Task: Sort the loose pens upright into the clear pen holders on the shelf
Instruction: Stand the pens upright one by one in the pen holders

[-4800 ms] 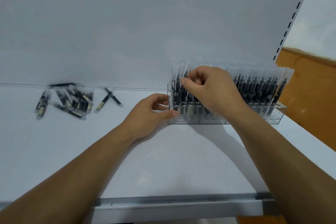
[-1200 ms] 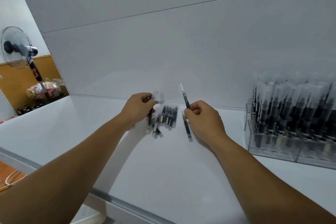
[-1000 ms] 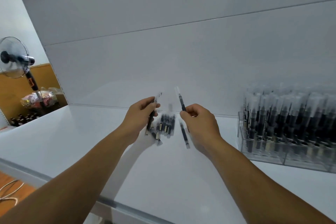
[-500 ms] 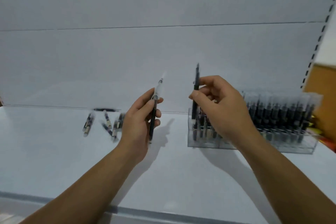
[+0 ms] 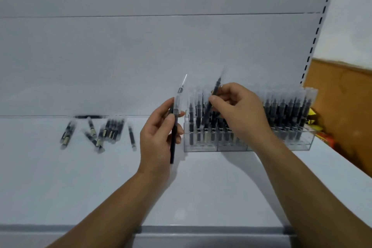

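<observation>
Gripping one pen (image 5: 172, 147), left hand (image 5: 158, 137) beside clear holder (image 5: 201, 148), right hand (image 5: 240, 111) pinching second pen (image 5: 207, 113) over it, loose pens (image 5: 100, 134) leftward.

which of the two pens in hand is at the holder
The right-hand pen: tilted, its lower end reaches among the standing pens in the clear holder. The left-hand pen is held beside the holder, to its left.

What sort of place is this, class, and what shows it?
Probably a stationery shop display: a white metal shelf with a white slotted upright, and clear plastic pen holders packed with identical black pens.
</observation>
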`<state>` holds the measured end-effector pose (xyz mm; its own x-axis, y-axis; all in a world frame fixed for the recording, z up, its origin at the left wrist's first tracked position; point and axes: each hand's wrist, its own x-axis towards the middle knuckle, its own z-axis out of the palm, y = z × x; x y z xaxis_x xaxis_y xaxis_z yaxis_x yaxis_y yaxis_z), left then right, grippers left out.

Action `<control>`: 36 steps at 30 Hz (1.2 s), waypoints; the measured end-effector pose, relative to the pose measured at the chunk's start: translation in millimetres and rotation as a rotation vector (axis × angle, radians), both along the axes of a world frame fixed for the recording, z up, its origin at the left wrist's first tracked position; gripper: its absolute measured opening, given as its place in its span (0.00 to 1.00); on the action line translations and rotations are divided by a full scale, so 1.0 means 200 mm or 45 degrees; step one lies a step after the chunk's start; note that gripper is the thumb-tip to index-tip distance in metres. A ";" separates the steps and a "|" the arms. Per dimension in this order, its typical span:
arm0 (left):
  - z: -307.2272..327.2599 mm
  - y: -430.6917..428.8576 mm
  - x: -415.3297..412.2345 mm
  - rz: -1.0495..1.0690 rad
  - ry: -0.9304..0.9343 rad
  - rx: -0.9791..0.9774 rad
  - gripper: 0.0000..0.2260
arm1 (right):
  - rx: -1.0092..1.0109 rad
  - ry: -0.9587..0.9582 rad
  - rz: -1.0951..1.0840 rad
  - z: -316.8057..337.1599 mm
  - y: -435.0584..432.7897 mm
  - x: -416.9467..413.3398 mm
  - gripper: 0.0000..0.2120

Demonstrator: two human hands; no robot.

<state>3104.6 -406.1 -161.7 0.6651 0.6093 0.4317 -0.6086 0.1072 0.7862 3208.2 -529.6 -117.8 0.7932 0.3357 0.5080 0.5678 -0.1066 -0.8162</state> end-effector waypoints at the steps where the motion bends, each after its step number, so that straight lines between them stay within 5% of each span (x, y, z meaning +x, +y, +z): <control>1: 0.00 0.00 0.00 0.000 -0.002 -0.001 0.15 | -0.020 -0.008 0.002 0.00 0.01 0.00 0.03; 10: -0.02 0.00 0.00 -0.031 0.001 0.083 0.15 | -0.610 -0.200 -0.085 -0.08 0.08 -0.02 0.03; 17: -0.03 -0.01 0.00 -0.035 0.011 0.104 0.15 | -0.733 -0.178 -0.111 -0.06 0.03 -0.04 0.05; 22: -0.03 -0.01 0.00 -0.039 0.004 0.112 0.15 | -0.257 -0.055 0.148 0.04 -0.02 -0.13 0.14; 25: -0.04 -0.01 0.00 -0.031 0.002 0.185 0.13 | -0.284 -0.009 0.282 0.05 -0.01 -0.18 0.11; 30: -0.05 -0.02 0.00 0.031 0.061 0.377 0.14 | -0.161 0.058 0.245 0.01 0.03 -0.17 0.08; 36: -0.03 -0.01 -0.01 0.163 0.042 0.255 0.12 | 0.395 0.219 0.091 0.14 -0.09 -0.11 0.04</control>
